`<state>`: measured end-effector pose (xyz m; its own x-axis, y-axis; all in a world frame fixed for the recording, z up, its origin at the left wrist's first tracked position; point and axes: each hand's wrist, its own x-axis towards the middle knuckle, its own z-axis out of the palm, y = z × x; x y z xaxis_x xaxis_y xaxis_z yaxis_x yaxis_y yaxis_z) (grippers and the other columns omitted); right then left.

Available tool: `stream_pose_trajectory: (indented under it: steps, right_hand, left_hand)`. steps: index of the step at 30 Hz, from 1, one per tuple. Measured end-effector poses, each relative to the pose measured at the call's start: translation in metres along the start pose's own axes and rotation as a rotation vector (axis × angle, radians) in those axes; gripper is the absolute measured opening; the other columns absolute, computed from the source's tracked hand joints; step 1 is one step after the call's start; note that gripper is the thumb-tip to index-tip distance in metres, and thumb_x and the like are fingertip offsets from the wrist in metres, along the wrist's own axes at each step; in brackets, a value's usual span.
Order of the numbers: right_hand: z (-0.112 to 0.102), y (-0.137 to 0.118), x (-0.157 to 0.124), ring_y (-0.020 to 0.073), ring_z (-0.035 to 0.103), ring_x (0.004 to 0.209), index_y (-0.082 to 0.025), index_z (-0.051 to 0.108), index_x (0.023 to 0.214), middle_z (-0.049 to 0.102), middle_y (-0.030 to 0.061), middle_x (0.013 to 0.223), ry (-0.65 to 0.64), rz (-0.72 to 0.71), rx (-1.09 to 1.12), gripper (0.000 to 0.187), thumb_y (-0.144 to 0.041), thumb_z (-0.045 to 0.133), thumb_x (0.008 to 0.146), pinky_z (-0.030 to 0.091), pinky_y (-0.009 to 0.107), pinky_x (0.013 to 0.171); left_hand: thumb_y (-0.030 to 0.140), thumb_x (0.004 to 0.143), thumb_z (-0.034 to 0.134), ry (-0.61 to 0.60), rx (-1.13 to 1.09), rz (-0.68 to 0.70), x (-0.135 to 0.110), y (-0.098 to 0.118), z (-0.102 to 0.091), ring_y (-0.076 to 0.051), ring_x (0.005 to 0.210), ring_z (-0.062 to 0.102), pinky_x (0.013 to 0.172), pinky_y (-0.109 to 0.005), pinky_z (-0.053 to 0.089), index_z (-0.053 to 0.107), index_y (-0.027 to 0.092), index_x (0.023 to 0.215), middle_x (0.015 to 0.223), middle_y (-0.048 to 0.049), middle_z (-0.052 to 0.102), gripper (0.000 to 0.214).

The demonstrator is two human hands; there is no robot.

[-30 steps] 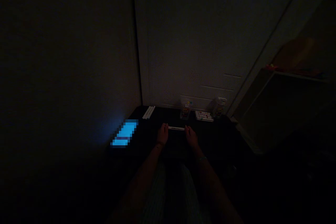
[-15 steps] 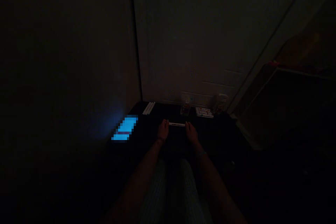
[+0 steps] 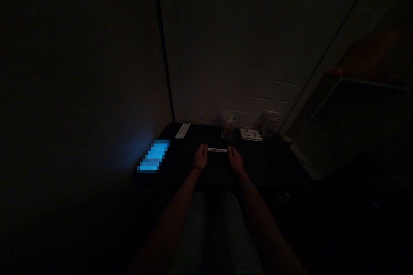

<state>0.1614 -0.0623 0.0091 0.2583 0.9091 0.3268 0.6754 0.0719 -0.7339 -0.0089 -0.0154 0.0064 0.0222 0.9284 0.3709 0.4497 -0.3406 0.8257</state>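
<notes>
A white marker (image 3: 217, 150) with dark print on its barrel is held level above the dark table (image 3: 219, 172). My left hand (image 3: 200, 157) is closed on its left end, and my right hand (image 3: 235, 159) is closed on its right end. The fingers hide both tips of the marker. Several similar white markers (image 3: 183, 131) lie side by side at the back left of the table. The scene is very dim, so fine detail is hard to make out.
A glowing blue, pixelated screen (image 3: 154, 156) is at the table's left. Along the wall (image 3: 206, 73) stand a clear package (image 3: 228, 128), a flat white printed pack (image 3: 251, 134) and another clear package (image 3: 270, 123). My knees (image 3: 216, 210) are under the front edge.
The view has shifted slightly and the picture is a little sharper. Both hands keep the same hold on the marker.
</notes>
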Motion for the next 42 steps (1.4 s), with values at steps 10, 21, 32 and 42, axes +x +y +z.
stream_pose_trajectory:
  steps: [10,21,32,42]
  right_hand:
    - [-0.0027,-0.0047,-0.0011,0.0122,0.051,0.068,-0.022,0.054,0.081,0.058,0.0006,0.076,0.007,0.01,0.001,0.04,-0.049,0.024,0.083,0.034,0.02,0.06]
    - [-0.0021,-0.0046,-0.0012,0.0113,0.048,0.063,-0.021,0.053,0.077,0.056,0.0,0.071,0.026,0.032,-0.023,0.041,-0.05,0.024,0.083,0.032,0.02,0.057]
    - [-0.0033,-0.0049,-0.0001,0.0117,0.05,0.065,-0.022,0.054,0.079,0.057,-0.0001,0.072,0.008,0.034,-0.031,0.04,-0.05,0.025,0.083,0.032,0.02,0.057]
    - [-0.0004,-0.0015,0.0012,0.0118,0.051,0.064,-0.022,0.053,0.078,0.058,-0.0001,0.072,0.023,0.036,-0.036,0.04,-0.05,0.025,0.083,0.031,0.02,0.056]
  left_hand:
    - [0.039,0.083,0.029,-0.006,0.014,-0.012,-0.0012,0.0056,-0.0027,-0.01,0.059,0.048,0.057,-0.021,0.034,0.047,0.018,0.077,0.065,0.0,0.052,0.028]
    - [0.04,0.083,0.03,0.005,-0.005,-0.012,-0.0001,0.004,-0.0001,-0.009,0.058,0.047,0.056,-0.02,0.033,0.047,0.018,0.076,0.064,0.0007,0.052,0.028]
    - [0.039,0.083,0.03,-0.012,0.023,-0.009,0.0001,0.0028,0.0,-0.01,0.058,0.048,0.056,-0.021,0.033,0.048,0.018,0.076,0.064,0.0003,0.052,0.028]
    - [0.039,0.083,0.029,0.0,0.037,0.006,-0.0013,0.0022,0.0004,-0.009,0.056,0.047,0.055,-0.021,0.033,0.047,0.018,0.075,0.063,0.0005,0.052,0.029]
